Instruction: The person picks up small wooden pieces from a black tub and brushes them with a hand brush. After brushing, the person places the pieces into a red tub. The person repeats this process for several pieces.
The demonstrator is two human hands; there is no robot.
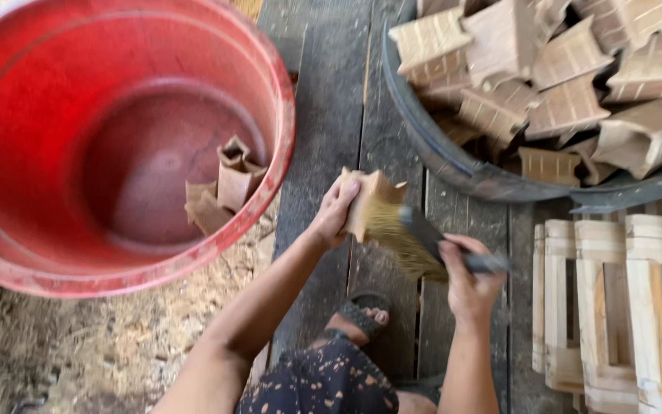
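wooden block (368, 201) gripped in left hand (336, 211), brush (415, 238) clenched in right hand (465, 280), between tubs

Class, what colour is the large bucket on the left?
Red bucket, seen best in the head view.

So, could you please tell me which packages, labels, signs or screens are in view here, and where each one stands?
None are in view: no package, label, sign or screen. Only open containers show: a round red bucket on the left and a dark round tub of wooden blocks at upper right.
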